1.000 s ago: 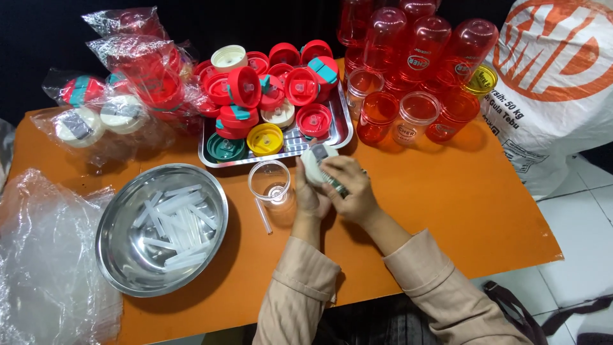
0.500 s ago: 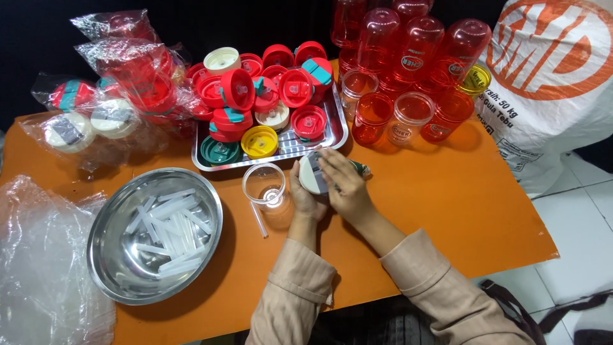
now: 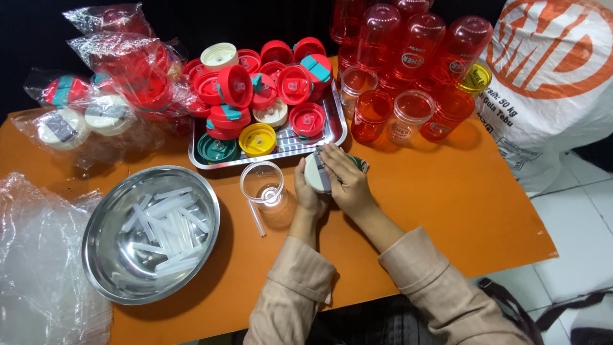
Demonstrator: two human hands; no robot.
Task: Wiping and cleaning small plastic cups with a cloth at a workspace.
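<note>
- Gripping a round cream-white plastic lid with a teal flap (image 3: 317, 172), the left hand (image 3: 308, 195) cups it from below, just above the orange table (image 3: 447, 191).
- The right hand (image 3: 345, 182) presses fingers on its top: fitting step, seemingly.
- Next move likely needs the clear plastic cup (image 3: 263, 186), standing just left.

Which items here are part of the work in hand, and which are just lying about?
In hand: white lid, held by left hand and right hand; clear cup; straw.

Lying about: plastic bag, white sack, bagged lids.
</note>
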